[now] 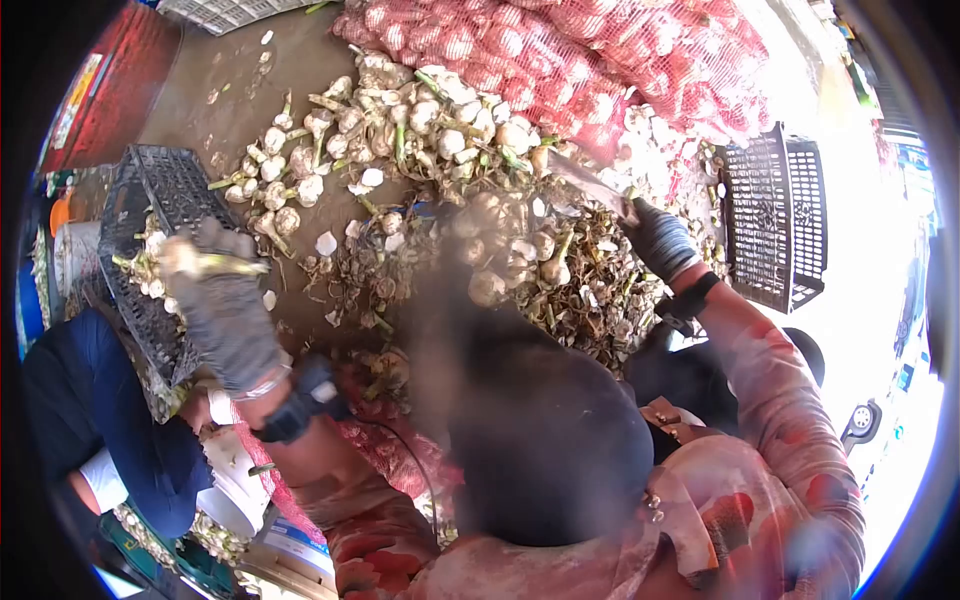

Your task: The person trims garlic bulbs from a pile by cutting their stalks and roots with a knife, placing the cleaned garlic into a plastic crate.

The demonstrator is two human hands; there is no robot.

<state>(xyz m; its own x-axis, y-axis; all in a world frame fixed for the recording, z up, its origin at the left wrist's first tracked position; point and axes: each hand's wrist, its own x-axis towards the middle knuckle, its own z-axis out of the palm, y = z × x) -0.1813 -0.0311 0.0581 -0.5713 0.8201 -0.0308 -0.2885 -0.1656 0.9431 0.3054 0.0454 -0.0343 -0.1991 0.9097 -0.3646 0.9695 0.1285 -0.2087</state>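
Note:
My left hand (222,295), in a grey glove and smeared by motion, is closed around a garlic bulb (180,259) with a pale stem. It is over the near side of a black plastic crate (150,175) that has several garlic bulbs in it. My right hand (658,238), also gloved, grips a knife (588,184), its blade pointing left and away from me toward the garlic pile (440,125). Bulbs with cut and uncut stems make up that pile. Dry skins and trimmings (600,290) lie below the knife.
Red mesh sacks (560,50) full of garlic stand behind the pile. At the right is another black crate (768,220). My dark-clad knee (550,430) rises in the middle. Another person's dark-blue-clothed leg (130,410) and a white bucket (235,480) are at lower left.

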